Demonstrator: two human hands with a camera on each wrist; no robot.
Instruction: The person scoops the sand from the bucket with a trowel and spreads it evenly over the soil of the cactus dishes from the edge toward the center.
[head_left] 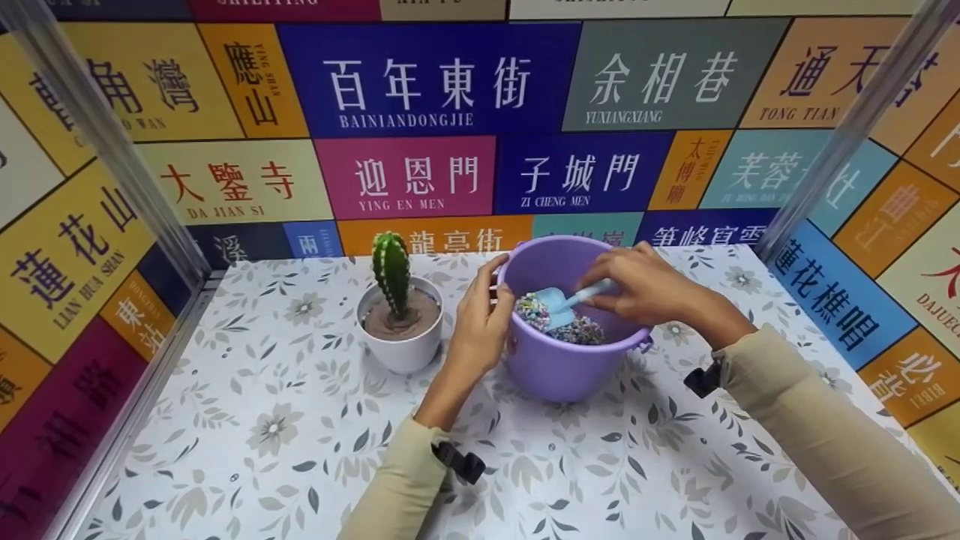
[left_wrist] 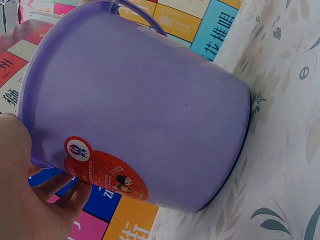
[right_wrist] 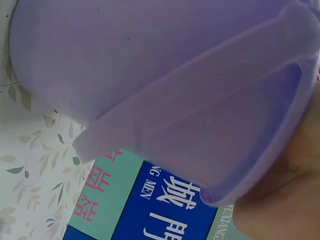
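Sleeves: Two beige sleeves, the left [head_left: 394, 480] and the right [head_left: 825, 427], reach in from the lower edge, each with a black device at the wrist.
Tablecloth: White with grey flowers and leaves [head_left: 274, 431]; everything handled stands on it.
Left hand: The left hand [head_left: 480, 319] grips the near-left side of the bucket at its rim, thumb apart from the curled fingers, probably to steady it against the digging.
Right hand: The right hand [head_left: 637, 285] reaches over the rim, fingers closed in a pinch on the shovel's handle, likely for fine control in a narrow space.
Purple bucket: The plastic bucket [head_left: 562, 375] stands upright between the hands, with a red sticker [left_wrist: 107, 172] on its side and its carrying handle [right_wrist: 200, 85] hanging down, out of the mouth's way.
Toy shovel: The light-blue shovel [head_left: 559, 304] slants inside the bucket, blade down on the gravel; whether it carries any is unclear.
Gravel: Fine multicoloured gravel [head_left: 577, 330] covers the bottom, well below the rim.
Cactus pot: Left of the bucket, a white pot [head_left: 405, 349] holds brown soil and one upright columnar cactus [head_left: 391, 274].
Backdrop: Colourful panels [head_left: 427, 75] with Chinese place names.
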